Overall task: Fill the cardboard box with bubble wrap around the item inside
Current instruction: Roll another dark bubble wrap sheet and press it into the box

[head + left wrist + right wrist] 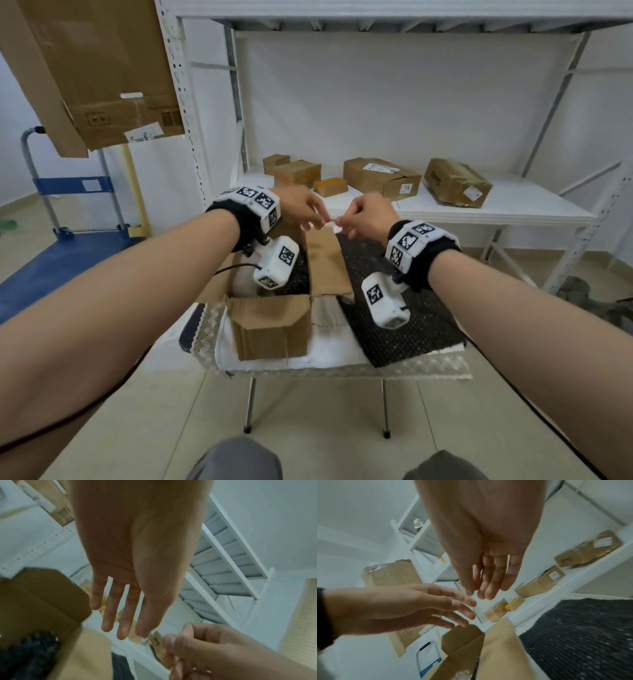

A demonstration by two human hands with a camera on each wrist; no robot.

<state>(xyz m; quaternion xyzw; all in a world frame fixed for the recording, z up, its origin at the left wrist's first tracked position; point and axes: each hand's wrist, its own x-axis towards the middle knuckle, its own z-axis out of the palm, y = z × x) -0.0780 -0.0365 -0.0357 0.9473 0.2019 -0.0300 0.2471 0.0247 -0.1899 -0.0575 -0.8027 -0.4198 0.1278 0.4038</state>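
— What do you see from the head?

— My left hand (pixel 298 205) and my right hand (pixel 366 214) are raised above the far edge of the open cardboard box (pixel 270 329), with fingertips almost meeting. The box stands on the small table (pixel 342 371) with its flaps out. The black bubble wrap (pixel 394 308) lies flat just to the right of the box, and its near edge reaches the table border. A darker piece shows inside the box. There is free room between the table and the shelf (pixel 479 205) behind it.

— And from the left wrist?

— My left fingers (pixel 123 615) are straight and apart, touching nothing. The box flap (pixel 42 601) is below them. My right hand (pixel 205 649) is curled here.

— From the right wrist?

— My right fingers (pixel 489 582) hang nearly straight and close together. I cannot tell if they pinch something. The left hand (pixel 393 608) is spread beside them, and the bubble wrap (pixel 582 628) is low on the right.
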